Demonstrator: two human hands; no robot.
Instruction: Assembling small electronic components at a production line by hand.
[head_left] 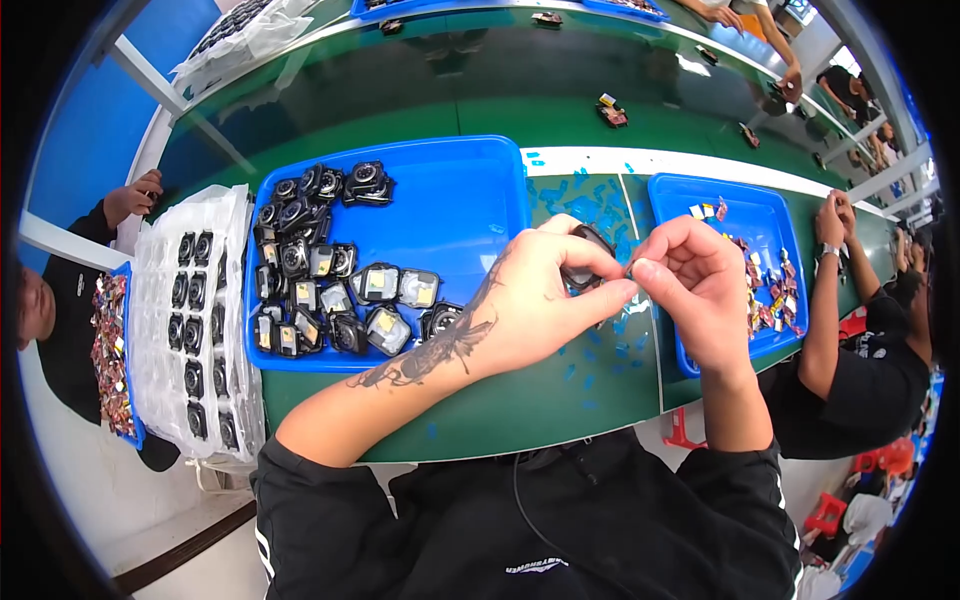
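Observation:
My left hand (545,290) grips a black watch case (593,243) between thumb and fingers, over the green bench. Thumb and forefinger of my right hand (705,290) are pinched together at the case's right edge, touching the left fingertips. Whatever lies in that pinch is too small to make out. Beneath both hands, small blue film pieces (590,200) are scattered over the bench. To the left, a blue tray (450,195) contains many black watch cases (300,255), heaped along its left and near sides.
A smaller blue tray (672,205) with small reddish-brown and yellow parts (765,300) stands right of my hands. White trays (155,300) of watch cases stack at the left. Beyond the pale bench edge, a green belt (400,95) carries scattered assemblies. Co-workers sit on both sides.

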